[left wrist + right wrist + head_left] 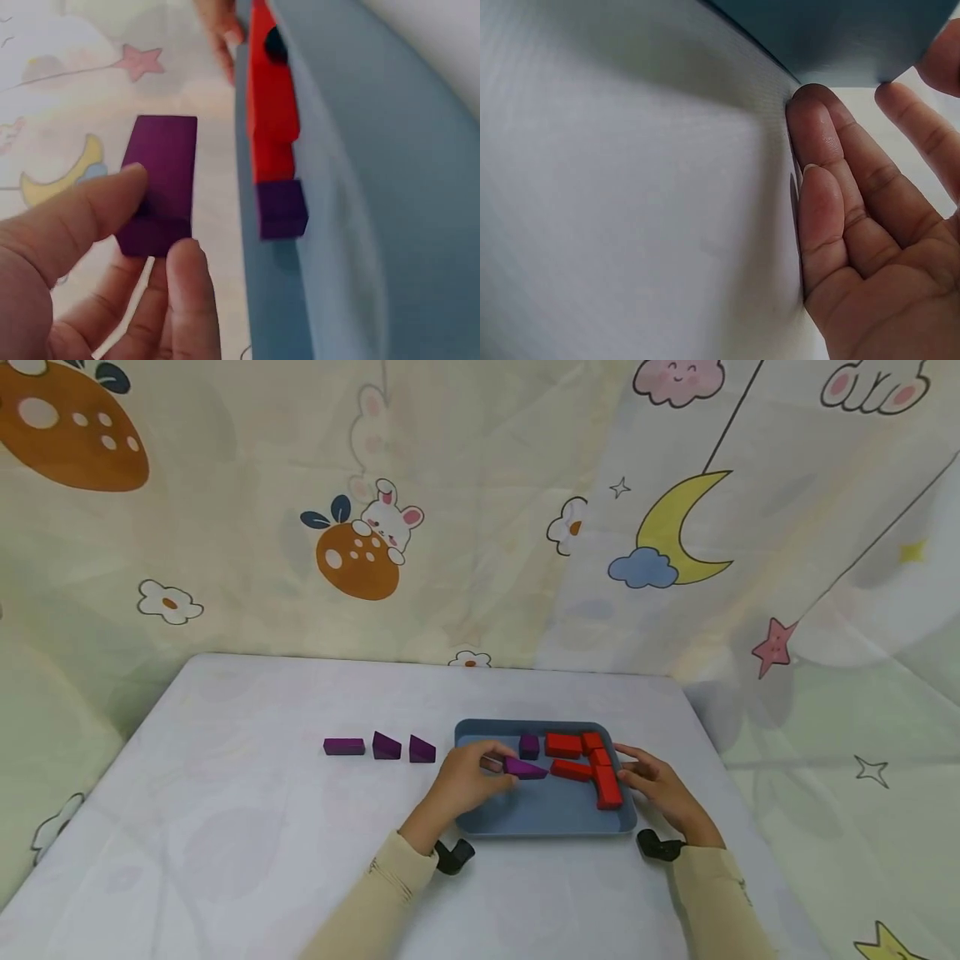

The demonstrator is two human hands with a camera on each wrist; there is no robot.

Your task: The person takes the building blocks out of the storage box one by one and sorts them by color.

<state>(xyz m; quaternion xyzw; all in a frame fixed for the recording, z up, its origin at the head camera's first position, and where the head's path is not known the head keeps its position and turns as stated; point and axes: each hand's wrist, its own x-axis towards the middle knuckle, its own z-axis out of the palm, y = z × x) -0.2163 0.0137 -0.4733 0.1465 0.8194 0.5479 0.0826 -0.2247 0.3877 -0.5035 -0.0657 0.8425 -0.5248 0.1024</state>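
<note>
A blue tray (pixel 540 818) lies on the white table. In it are several red blocks (pixel 592 764) and a small purple cube (pixel 529 746). My left hand (pixel 468 781) pinches a purple wedge block (pixel 525 768) over the tray's left part; the left wrist view shows the purple block (pixel 159 184) between thumb and fingers, beside the tray (pixel 360 225), the red blocks (pixel 271 105) and the purple cube (pixel 281 210). My right hand (pixel 656 785) rests with straight fingers against the tray's right edge; its fingers (pixel 832 195) touch the tray (pixel 840 37).
Left of the tray, a flat purple block (pixel 344 747) and two purple wedges (pixel 386 746) (pixel 422 749) lie in a row on the table (pixel 225 827). A patterned curtain (pixel 480 510) hangs behind and at both sides.
</note>
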